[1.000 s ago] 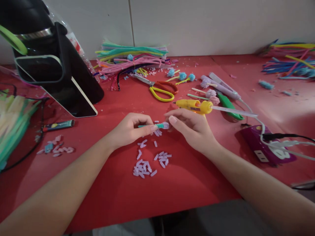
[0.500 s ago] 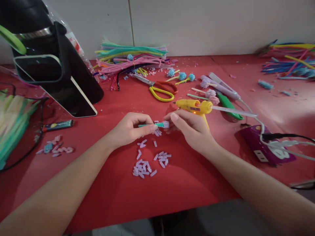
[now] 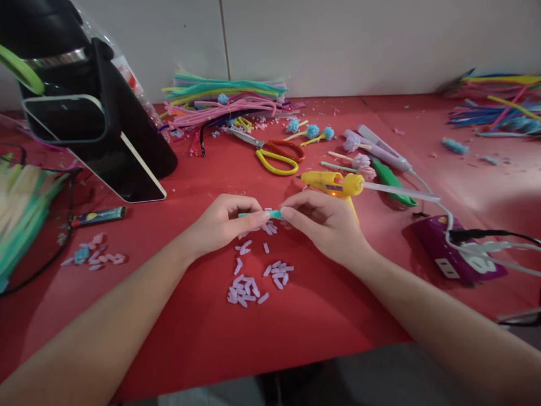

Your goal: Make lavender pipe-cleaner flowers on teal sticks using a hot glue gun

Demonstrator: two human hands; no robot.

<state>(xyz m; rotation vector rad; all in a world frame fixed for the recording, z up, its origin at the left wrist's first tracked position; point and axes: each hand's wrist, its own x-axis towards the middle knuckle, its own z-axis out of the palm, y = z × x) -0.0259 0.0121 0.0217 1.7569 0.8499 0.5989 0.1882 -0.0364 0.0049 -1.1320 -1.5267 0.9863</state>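
The left hand (image 3: 228, 220) pinches a teal stem (image 3: 275, 214) between thumb and bent forefinger, holding it nearly level above the red table (image 3: 296, 332). The right hand (image 3: 327, 223) closes thumb and fingers on the stem's other end, both grips narrow, a short length of teal showing between them. The right fingertips cover that end, so I cannot quite tell what sits at its tip.

Lilac bits (image 3: 244, 290) lie loose in front of the hands: a larger heap, a smaller one to its right, and some strays reaching up beneath the stem. Just beyond the right hand stands a yellow glue gun (image 3: 327, 181), an orange light glowing on it and a clear stick jutting from its back. Scissors (image 3: 276, 168) with yellow and red handles lie farther back, near some blue flowers (image 3: 313, 131). Lilac flowers (image 3: 360, 162) rest behind the gun. Pink and blue bits (image 3: 81, 255) lie well to the left.
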